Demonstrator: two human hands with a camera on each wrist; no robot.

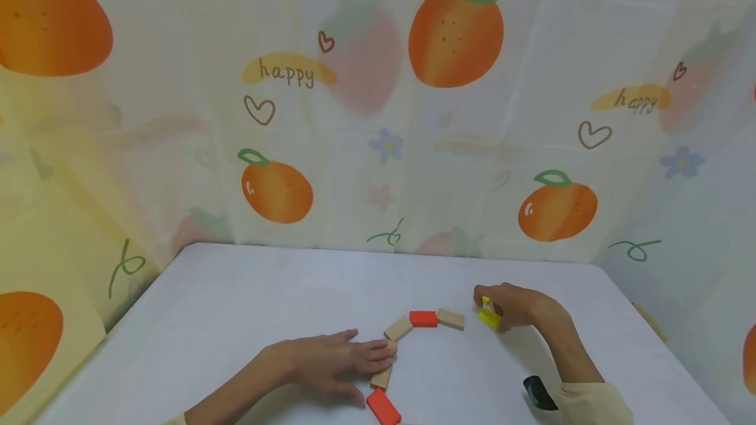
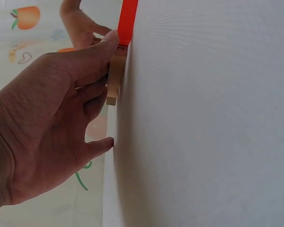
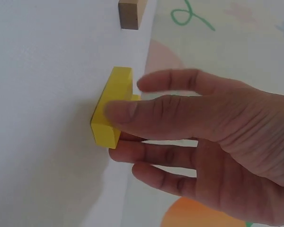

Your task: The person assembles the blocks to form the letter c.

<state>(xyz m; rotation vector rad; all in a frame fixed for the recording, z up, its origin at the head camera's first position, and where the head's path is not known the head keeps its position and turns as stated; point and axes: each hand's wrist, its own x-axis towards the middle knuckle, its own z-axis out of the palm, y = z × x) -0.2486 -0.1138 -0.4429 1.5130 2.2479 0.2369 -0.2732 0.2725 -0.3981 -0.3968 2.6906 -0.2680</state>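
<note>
A curved row of flat wooden blocks lies on the white table. It has a plain block (image 1: 451, 319) at its right end, a red block (image 1: 423, 319), another plain block (image 1: 398, 328) and a nearer red block (image 1: 384, 406). My left hand (image 1: 336, 363) lies beside the row, fingers extended, fingertips touching a plain block (image 1: 380, 379) and partly covering it. To the right of the row, my right hand (image 1: 514, 305) pinches a yellow block (image 3: 114, 97) between thumb and fingers. A second bit of yellow shows behind it; whether that is another block I cannot tell.
A small dark object (image 1: 540, 393) shows beside the right sleeve. The white table (image 1: 266, 294) ends at a fruit-patterned cloth (image 1: 354, 202) behind and at the sides.
</note>
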